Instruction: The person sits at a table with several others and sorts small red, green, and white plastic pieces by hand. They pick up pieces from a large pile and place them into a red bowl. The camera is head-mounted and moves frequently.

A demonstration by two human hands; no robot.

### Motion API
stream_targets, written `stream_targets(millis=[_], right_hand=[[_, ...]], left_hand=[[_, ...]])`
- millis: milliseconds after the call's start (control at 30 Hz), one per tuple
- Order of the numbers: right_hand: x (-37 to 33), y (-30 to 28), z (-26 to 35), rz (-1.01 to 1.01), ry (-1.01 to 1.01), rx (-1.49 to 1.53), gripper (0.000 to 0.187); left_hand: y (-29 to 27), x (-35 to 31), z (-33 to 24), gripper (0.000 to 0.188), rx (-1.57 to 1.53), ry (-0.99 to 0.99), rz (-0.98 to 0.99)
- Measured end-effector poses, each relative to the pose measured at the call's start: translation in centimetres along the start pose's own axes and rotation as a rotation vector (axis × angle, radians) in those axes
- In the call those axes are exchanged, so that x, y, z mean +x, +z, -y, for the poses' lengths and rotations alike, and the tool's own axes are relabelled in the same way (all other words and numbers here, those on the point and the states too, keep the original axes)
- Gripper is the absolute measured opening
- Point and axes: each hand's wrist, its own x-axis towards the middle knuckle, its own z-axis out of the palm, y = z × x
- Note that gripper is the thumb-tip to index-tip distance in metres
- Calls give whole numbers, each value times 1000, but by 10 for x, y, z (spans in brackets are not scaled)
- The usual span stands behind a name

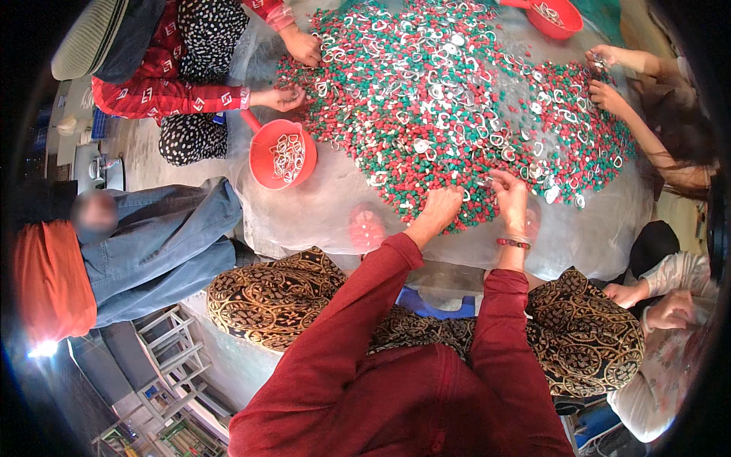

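Saw a broad spread of small pieces point(396, 129), red, green and off-white, pebbly in texture, strewn over a cloudy, wrinkled plastic sheet point(320, 221). Noticed smooth white rings point(496, 140) scattered through, some rounded, some D-shaped, with a few flat pale discs point(420, 145). Found the left hand point(442, 206) curled narrow at the near edge of the spread; could not tell whether empty or gripping something beneath the hidden fingertips. Found the right hand point(509, 199) just beside, with thumb and fingers bent toward a narrow pinch over the same edge; could not tell whether holding a piece. Observed a reddish beaded bracelet point(512, 244) below, and soft maroon sleeves point(335, 320). Made out a glossy red bowl point(261, 154) farther left, round and handled, containing loose white loops point(288, 160).
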Motion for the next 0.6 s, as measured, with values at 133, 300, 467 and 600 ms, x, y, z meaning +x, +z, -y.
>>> stream_targets(millis=[133, 300, 467, 600], right_hand=[[4, 4, -15, -67, 15, 436, 23], [-4, 3, 0, -14, 148, 761, 23], [-2, 9, -11, 96, 126, 1054, 20], [-5, 7, -1, 135, 162, 1438, 17]], left_hand=[[-16, -3, 9, 19, -336, -157, -66], [-51, -7, 48, 24, -1139, -242, 57], [-102, -6, 50, 12, -1880, -129, 119], [-106, 12, 55, 36, -2033, -87, 101]])
